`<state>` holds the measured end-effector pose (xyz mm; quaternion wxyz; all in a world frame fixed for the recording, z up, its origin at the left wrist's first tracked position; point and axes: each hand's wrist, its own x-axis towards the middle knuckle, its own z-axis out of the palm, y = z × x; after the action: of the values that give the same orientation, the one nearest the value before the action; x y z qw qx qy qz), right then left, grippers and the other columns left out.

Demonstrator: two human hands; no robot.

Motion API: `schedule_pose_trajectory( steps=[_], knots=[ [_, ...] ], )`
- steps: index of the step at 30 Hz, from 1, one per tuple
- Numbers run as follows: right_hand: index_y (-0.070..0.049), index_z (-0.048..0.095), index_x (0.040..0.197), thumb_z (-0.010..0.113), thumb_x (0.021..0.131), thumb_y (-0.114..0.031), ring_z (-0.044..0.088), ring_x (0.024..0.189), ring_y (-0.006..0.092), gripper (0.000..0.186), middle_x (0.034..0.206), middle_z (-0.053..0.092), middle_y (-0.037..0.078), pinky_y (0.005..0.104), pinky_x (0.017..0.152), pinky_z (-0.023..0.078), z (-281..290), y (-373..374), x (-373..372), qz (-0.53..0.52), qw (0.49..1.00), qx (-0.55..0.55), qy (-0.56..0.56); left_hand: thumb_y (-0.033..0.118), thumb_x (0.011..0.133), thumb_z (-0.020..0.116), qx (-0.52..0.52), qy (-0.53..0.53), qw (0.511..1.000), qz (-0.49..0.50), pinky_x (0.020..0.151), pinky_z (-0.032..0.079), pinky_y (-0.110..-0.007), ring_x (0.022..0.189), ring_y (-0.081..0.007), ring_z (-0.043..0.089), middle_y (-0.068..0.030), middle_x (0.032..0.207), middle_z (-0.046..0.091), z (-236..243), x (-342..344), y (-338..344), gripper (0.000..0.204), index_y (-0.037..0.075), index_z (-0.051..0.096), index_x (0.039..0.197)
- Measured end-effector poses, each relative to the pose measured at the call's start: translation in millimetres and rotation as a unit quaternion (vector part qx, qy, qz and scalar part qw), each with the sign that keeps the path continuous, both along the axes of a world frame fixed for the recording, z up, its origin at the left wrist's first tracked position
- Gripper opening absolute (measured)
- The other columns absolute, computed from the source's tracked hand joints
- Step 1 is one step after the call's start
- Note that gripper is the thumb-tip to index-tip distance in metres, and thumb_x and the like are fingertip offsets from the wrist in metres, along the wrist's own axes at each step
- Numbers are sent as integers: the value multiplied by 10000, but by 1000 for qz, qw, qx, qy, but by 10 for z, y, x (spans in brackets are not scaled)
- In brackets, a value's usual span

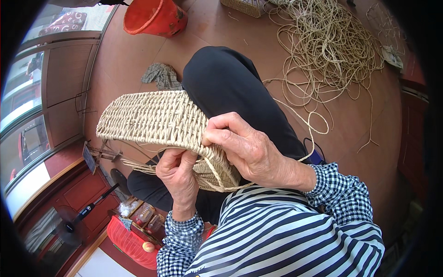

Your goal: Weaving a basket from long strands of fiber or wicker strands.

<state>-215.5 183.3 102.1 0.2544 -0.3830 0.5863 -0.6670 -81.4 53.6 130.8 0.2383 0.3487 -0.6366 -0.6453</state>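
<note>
Evidently, the basket (147, 117) extended left from the right hand (251, 150)

The basket lay ahead of the left hand (177, 175), broad side up; its long axis ran from far left to the gripped right end.

Left hand: positioned below the near rim, toward the right end. Thumb and forefinger were pressed together at the rim; what lay between could not be determined. A loose strand (214, 172) hung just right of this hand.

Right hand: positioned over the right end, nearer that corner than the left hand. Thumb and forefinger pinched the basket's edge; the weave beneath was hidden.

Farther right, a heap of cord (327, 46) lay well apart from both hands.
</note>
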Motion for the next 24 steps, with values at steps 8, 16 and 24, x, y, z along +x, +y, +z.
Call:
schedule_pose_trajectory(
  steps=[8,16,24],
  knots=[
    [-2,597,1196,577,879,122,683,1003,287,341,1201,584,163,340,800,583,-16,-2,17,-18,1000,-1,0,-36,868,752,48,10,998,28,775,548,-228,847,-120,690,-89,976,745,11,-136,56,180,-30,716,1044],
    [-20,627,1201,650,881,67,703,892,207,332,1069,661,116,289,699,582,22,-51,-55,-45,999,1,0,-16,871,750,129,4,991,35,785,561,-263,842,-143,703,-112,1014,741,104,-215,-6,208,-47,702,1071],
    [0,691,1040,714,842,47,674,713,166,205,1008,685,103,275,626,563,-14,-231,-255,-29,992,-49,116,-10,919,708,103,52,993,-7,784,531,-240,907,-108,671,-97,1084,716,26,-209,-55,222,-44,644,1129]
  ],
)
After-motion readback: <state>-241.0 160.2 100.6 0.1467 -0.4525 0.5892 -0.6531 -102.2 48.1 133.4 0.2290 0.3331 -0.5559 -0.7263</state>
